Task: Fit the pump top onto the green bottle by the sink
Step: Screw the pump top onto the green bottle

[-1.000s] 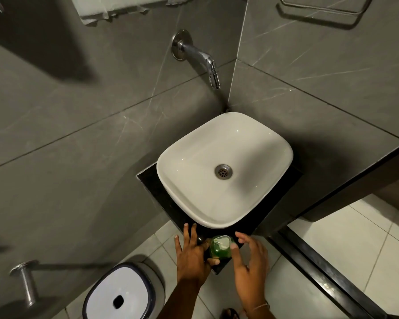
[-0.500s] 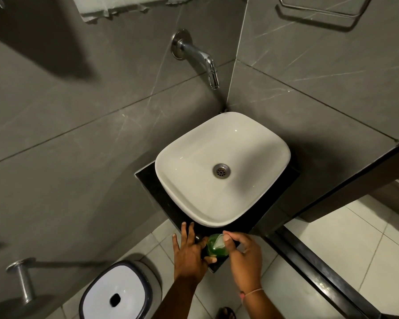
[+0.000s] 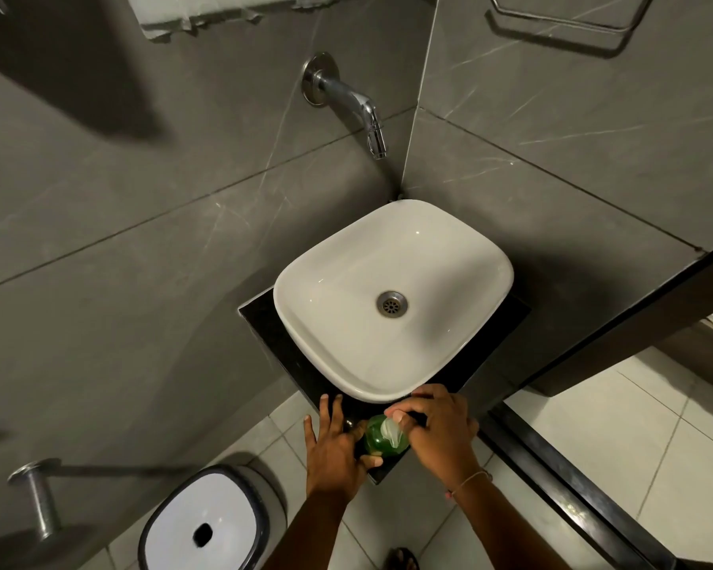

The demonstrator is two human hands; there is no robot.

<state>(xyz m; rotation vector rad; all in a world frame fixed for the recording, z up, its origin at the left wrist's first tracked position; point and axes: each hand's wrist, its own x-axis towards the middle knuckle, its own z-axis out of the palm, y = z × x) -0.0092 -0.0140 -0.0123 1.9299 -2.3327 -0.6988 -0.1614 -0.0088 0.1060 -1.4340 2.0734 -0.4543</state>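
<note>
A small green bottle stands on the near corner of the black counter, just in front of the white basin. A pale translucent pump top sits over its neck. My left hand clasps the bottle from the left, thumb curled under its near side. My right hand comes in from the right, and its fingertips pinch the pump top. The bottle's neck is hidden under the pump and my fingers.
A chrome tap juts from the grey tiled wall above the basin. A white-lidded bin stands on the floor at lower left, near a metal holder. A dark ledge runs along the right.
My right hand has come in from the near right and closed its fingers on the pump top over the bottle. The left hand keeps its hold on the bottle.
</note>
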